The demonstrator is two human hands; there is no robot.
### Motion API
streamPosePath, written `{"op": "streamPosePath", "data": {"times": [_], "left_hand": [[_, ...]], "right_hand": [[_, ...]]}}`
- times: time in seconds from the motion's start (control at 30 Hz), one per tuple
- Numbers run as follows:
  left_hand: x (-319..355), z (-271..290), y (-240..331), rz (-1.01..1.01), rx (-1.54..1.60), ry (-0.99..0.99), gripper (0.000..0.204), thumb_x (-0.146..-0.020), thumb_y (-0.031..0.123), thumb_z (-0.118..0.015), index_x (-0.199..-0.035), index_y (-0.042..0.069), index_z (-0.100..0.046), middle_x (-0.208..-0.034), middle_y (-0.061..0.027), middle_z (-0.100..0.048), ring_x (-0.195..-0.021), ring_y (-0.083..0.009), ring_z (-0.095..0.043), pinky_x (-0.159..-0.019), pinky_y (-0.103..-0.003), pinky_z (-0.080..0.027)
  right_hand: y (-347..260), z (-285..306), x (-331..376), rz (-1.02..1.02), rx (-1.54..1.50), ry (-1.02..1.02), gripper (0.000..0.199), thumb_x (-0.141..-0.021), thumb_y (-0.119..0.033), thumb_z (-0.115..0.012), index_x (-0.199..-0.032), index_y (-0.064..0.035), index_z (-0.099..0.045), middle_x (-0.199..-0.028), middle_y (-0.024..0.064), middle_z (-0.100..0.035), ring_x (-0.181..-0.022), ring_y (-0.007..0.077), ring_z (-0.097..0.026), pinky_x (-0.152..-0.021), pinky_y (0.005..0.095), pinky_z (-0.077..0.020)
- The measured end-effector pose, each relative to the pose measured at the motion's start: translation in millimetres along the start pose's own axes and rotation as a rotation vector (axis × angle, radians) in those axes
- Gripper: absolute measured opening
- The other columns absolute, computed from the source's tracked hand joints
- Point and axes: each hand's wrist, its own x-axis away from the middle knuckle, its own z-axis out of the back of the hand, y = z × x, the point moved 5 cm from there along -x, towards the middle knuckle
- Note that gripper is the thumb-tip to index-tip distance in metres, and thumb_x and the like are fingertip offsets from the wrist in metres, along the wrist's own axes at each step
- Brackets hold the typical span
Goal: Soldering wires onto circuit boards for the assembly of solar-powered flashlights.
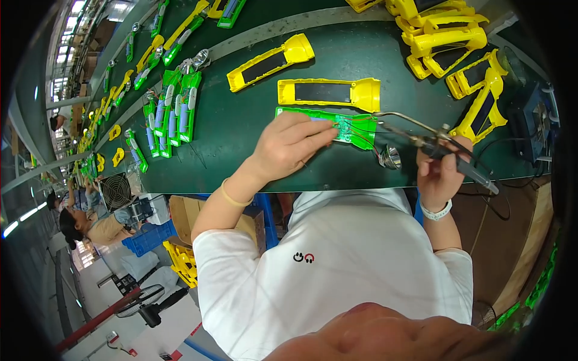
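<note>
A green flashlight housing half lies on the bench in front of me, with a small green circuit board and thin wires inside. My left hand rests over its left part, fingertips pinched together at the board; what they pinch is hidden. A soldering iron with a curved metal feed tube is in my right hand, its tip pointing left toward the board's right side. Beside the housing's lower right end sits a silver reflector, joined by wires. Just beyond lies a yellow housing half with a dark panel.
Another yellow half lies farther back. Yellow shells are piled at far right, near a dark blue box-shaped device with cables. Green halves with blue cells are grouped left. A person sits farther along the bench.
</note>
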Motion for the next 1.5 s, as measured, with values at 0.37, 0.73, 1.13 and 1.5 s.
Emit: {"op": "streamPosePath", "data": {"times": [0.37,0.73,1.13,1.5], "left_hand": [[-10.2,-11.3,-8.6,0.356,0.130,-0.093,0.012,-0.068,0.006,-0.072,-0.077,0.007,-0.064,-0.074,-0.0044,-0.053,-0.070,-0.0198,-0.052,-0.060,-0.029,-0.043],[-8.4,-7.0,-16.4,0.468,0.101,-0.158,0.013,-0.066,0.004,-0.069,-0.076,0.006,-0.061,-0.081,-0.0074,-0.045,-0.075,-0.0215,-0.048,-0.062,-0.031,-0.045],[-7.7,-6.3,-14.4,0.452,0.111,-0.184,0.010,-0.068,0.005,-0.067,-0.076,0.007,-0.061,-0.083,-0.0079,-0.044,-0.073,-0.0214,-0.050,-0.062,-0.031,-0.045],[-9.5,-3.9,-11.2,0.461,0.112,-0.161,0.019,-0.064,0.008,-0.073,-0.079,0.006,-0.061,-0.082,-0.0065,-0.046,-0.076,-0.0212,-0.048,-0.062,-0.030,-0.044]], "right_hand": [[19.9,-5.6,6.0,-0.073,0.223,-0.140,0.028,-0.082,-0.006,-0.062,-0.096,-0.0048,-0.038,-0.083,0.0059,-0.051,-0.060,0.0066,-0.046,-0.053,0.0201,-0.0394],[22.8,-19.6,3.6,-0.088,0.310,-0.269,0.027,-0.081,-0.005,-0.064,-0.093,-0.0029,-0.039,-0.081,0.0049,-0.052,-0.066,0.0060,-0.045,-0.059,0.0200,-0.0399],[22.7,-17.8,2.5,-0.174,0.269,-0.219,0.027,-0.083,-0.007,-0.062,-0.096,-0.0035,-0.039,-0.081,0.0021,-0.050,-0.066,0.0043,-0.045,-0.058,0.0179,-0.0395],[21.5,-13.8,2.0,-0.130,0.205,-0.202,0.028,-0.084,-0.011,-0.061,-0.098,-0.0049,-0.038,-0.079,0.0031,-0.050,-0.059,0.0050,-0.045,-0.052,0.0178,-0.0382]]}}
